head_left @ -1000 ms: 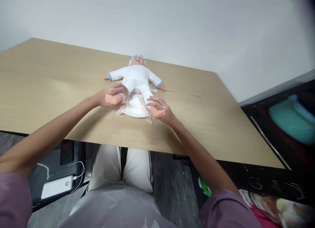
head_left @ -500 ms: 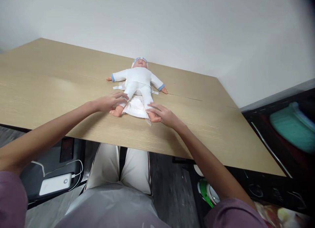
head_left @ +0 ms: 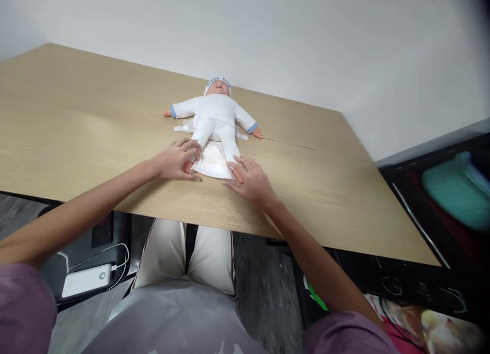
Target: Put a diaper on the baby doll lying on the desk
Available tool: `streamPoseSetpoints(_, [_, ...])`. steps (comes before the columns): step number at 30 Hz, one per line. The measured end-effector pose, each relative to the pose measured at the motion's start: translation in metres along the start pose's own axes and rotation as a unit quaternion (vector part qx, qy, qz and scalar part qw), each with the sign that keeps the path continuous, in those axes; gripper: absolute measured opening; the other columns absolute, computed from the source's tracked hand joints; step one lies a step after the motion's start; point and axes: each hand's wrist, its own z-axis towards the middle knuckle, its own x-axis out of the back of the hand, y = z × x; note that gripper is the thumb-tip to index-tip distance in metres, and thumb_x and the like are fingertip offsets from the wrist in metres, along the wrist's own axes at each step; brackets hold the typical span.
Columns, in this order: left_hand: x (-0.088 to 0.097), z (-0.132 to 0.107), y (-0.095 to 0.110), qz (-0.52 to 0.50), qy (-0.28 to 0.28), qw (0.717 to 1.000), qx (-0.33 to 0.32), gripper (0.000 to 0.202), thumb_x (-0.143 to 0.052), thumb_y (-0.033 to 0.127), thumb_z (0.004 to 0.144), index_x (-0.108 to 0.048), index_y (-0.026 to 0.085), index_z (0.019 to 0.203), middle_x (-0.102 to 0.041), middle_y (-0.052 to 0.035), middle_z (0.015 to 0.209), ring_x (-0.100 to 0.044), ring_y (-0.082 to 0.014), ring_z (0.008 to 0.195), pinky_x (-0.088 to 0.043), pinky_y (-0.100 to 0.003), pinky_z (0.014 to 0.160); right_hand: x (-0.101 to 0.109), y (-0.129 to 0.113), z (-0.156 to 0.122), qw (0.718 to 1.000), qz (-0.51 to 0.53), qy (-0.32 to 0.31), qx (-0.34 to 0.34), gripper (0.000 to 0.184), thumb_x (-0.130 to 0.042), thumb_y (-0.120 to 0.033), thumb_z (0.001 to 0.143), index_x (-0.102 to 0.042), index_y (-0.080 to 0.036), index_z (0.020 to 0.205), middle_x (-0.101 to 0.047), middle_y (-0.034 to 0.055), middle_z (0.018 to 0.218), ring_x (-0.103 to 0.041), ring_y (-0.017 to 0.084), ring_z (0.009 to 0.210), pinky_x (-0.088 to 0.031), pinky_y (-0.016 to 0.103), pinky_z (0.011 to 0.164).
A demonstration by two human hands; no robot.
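A baby doll (head_left: 215,109) in a white suit with blue cuffs and a white headband lies on its back on the table, head towards the wall. An open white diaper (head_left: 213,162) is spread under its hips, the front part lying between the legs and the tabs sticking out at both sides. My left hand (head_left: 179,159) curls round the doll's lower leg and foot on the left. Round the other leg and foot closes my right hand (head_left: 250,179). Both of the doll's feet are mostly hidden by my fingers.
The wooden table (head_left: 95,114) reaches back to a pale wall. Below its edge on the left, a white power bank (head_left: 87,281) with a cable lies on a black surface. At the right are a teal object (head_left: 457,191) and a colourful printed package (head_left: 440,328).
Both my hands have shifted from resting on the doll's lower legs to closing round its feet. The view has tilted slightly.
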Motion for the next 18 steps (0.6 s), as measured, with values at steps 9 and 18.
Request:
streamPoseSetpoints(9, [0.024, 0.025, -0.011, -0.150, 0.045, 0.983, 0.092, 0.038, -0.065, 0.058, 0.104, -0.075, 0.023, 0.114, -0.081, -0.0086, 0.118, -0.071, -0.0327, 0.121, -0.056, -0.048, 0.111, 0.002, 0.016, 0.032, 0.993, 0.077, 0.022, -0.081, 0.038, -0.048, -0.031, 0.115, -0.082, -0.020, 0.126, -0.080, 0.0159, 0.115, -0.072, 0.034, 0.108, -0.059, 0.046, 0.099])
streamPoseSetpoints(18, [0.025, 0.120, -0.093, -0.252, 0.241, 0.926, 0.148, 0.057, -0.064, 0.079, 0.105, -0.064, 0.023, 0.104, -0.070, -0.0093, 0.106, -0.068, -0.0289, 0.111, -0.058, -0.043, 0.099, 0.006, 0.085, 0.154, 0.962, 0.193, 0.117, -0.155, 0.055, -0.051, -0.073, 0.113, -0.070, -0.025, 0.095, -0.074, 0.0069, 0.098, -0.066, 0.027, 0.097, -0.055, 0.042, 0.099])
